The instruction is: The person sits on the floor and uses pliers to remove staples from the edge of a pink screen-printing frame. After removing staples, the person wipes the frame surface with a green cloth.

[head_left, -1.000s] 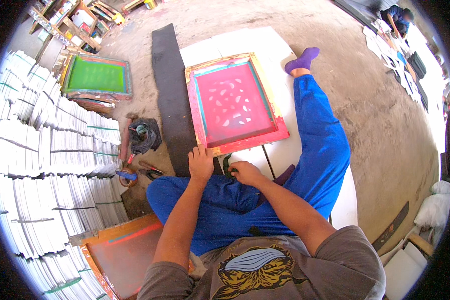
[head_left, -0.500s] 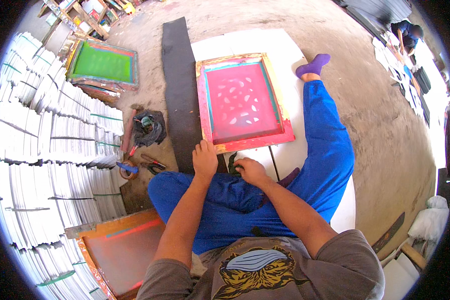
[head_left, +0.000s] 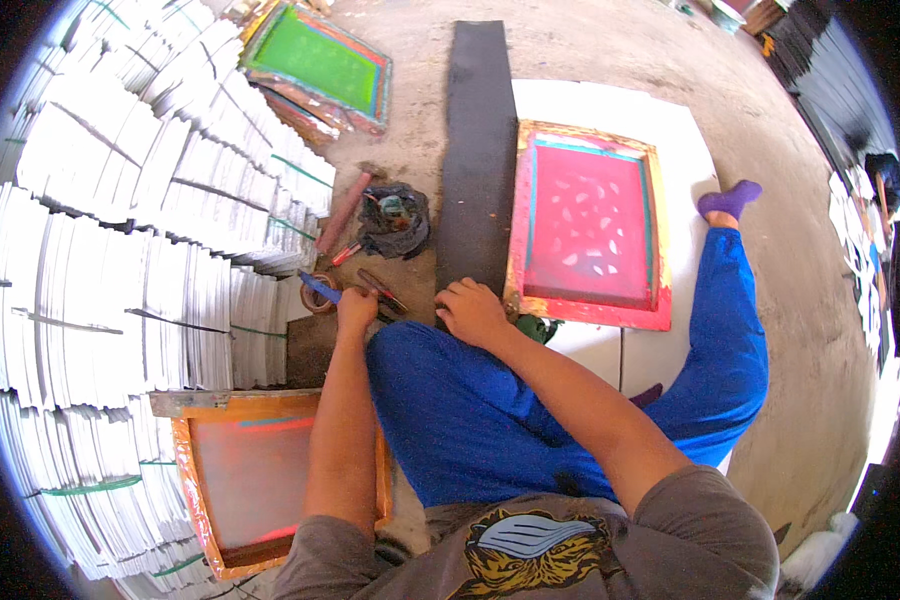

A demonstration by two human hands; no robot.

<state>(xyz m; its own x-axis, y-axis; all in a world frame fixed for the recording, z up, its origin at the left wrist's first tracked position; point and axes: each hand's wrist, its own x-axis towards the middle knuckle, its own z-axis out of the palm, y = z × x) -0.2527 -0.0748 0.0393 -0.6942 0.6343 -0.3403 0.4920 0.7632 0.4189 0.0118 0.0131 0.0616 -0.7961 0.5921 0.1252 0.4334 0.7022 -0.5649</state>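
At the left, beside my bent knee, my left hand is closed at the near end of a slim blue tool. That tool lies across a brown tape roll, and its exact kind is unclear. Red-and-dark pliers-like handles lie right by my fingers. My right hand rests with loosely spread fingers on the near end of a long black strip. Next to its wrist is a dark green crumpled cloth, partly hidden. A pink screen-printing frame lies on a white board beyond.
Stacked white paper bundles line the left side. A black plastic bag and a reddish tube lie on the floor. A green screen frame stands farther off; an orange-edged one is beside my left arm.
The view has swung left. My left hand left the pink frame's corner for the blue tool by the tape roll. My right hand moved left from the dark green cloth onto the black strip.
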